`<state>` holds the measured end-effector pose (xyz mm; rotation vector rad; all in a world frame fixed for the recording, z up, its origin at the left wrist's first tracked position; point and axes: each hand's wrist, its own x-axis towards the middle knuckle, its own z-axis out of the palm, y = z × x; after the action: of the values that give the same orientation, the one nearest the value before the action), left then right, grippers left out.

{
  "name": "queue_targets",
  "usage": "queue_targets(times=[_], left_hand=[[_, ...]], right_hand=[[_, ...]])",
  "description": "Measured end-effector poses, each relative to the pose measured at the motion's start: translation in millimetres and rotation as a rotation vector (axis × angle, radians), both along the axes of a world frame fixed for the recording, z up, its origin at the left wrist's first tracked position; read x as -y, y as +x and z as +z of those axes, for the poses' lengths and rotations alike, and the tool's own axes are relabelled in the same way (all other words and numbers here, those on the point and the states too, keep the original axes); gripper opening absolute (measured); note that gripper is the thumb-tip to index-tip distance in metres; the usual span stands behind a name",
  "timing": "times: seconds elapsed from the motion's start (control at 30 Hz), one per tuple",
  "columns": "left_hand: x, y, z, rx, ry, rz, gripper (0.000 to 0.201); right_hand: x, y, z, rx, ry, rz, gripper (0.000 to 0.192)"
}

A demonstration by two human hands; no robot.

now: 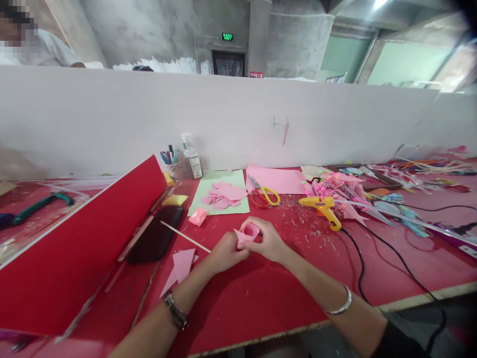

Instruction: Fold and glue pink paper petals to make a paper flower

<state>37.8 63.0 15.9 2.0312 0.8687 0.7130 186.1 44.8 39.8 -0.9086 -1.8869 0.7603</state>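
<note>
Both my hands meet over the red table (261, 293) and hold a small rolled pink paper piece (247, 234). My left hand (225, 252) pinches its lower left side. My right hand (267, 239) curls around its right side and top. A thin wooden stick (185, 236) lies just left of my left hand. Flat pink paper pieces (182, 264) rest on the table beside my left forearm.
A green sheet (206, 187) carries cut pink petals (224, 194). Scissors (263, 195) and a yellow glue gun (322, 207) lie beyond my hands, its black cord (359, 263) trailing right. A red divider board (74, 248) slants at left. A person sits behind the white wall (238, 119).
</note>
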Motion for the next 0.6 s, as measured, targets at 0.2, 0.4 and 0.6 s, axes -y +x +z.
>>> queue_targets(times=[0.2, 0.4, 0.6], left_hand=[[4, -1, 7.2, 0.069, -0.091, -0.009, 0.008], [0, -1, 2.2, 0.247, -0.249, 0.068, 0.032], [-3, -2, -1.3, 0.185, -0.217, 0.117, 0.037]], right_hand=[[-6, 3, -10.2, -0.234, -0.088, -0.082, 0.048], [-11, 9, -10.1, -0.278, -0.082, -0.097, 0.045], [-16, 12, -15.0, -0.283, -0.141, -0.213, 0.028]])
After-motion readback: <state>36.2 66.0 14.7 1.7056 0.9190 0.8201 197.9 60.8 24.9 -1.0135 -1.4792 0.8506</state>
